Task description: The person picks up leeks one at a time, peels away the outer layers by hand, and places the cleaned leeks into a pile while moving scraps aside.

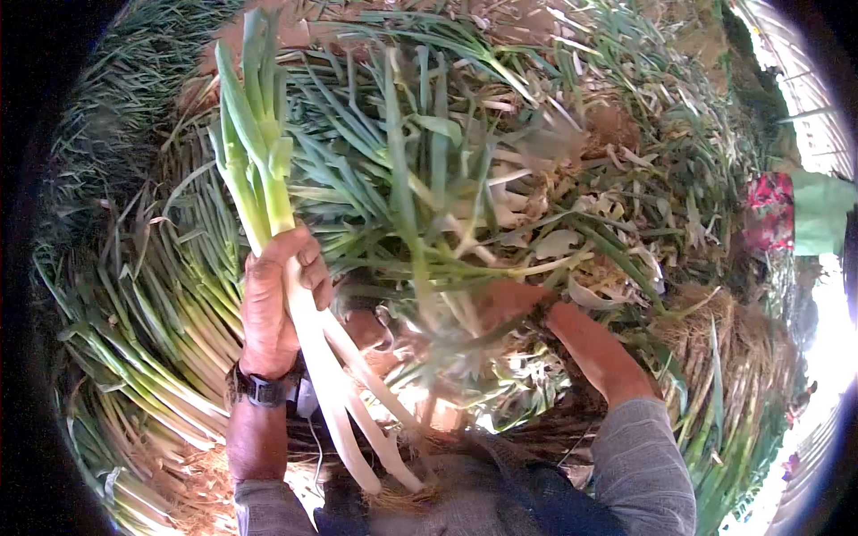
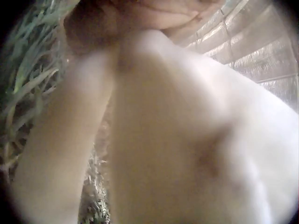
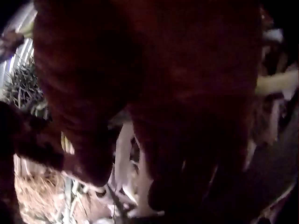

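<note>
In the head view, the left hand [image 1: 273, 304] grips several long onion-like stalks [image 1: 326, 393], their green tops pointing up and their white, rooted ends down near the lap. The left wrist view shows pale, blurred stalks [image 2: 154, 140] filling the frame below part of the hand [image 2: 145, 18]. To the right of the stalks, apart from them, is the right hand [image 1: 509, 304], blurred among loose green leaves [image 1: 429, 259]. Dark in the right wrist view, the right hand [image 3: 154, 93] has its fingers extended downward and its thumb apart; no firm hold on anything shows.
Rows of stalks with green leaves [image 1: 170, 339] lie at the left. Behind the hands is a heap of cut leaves and peelings [image 1: 572, 188]. Rooted stalks [image 1: 733, 357] lie at the right, below a red-patterned and green cloth item [image 1: 770, 214].
</note>
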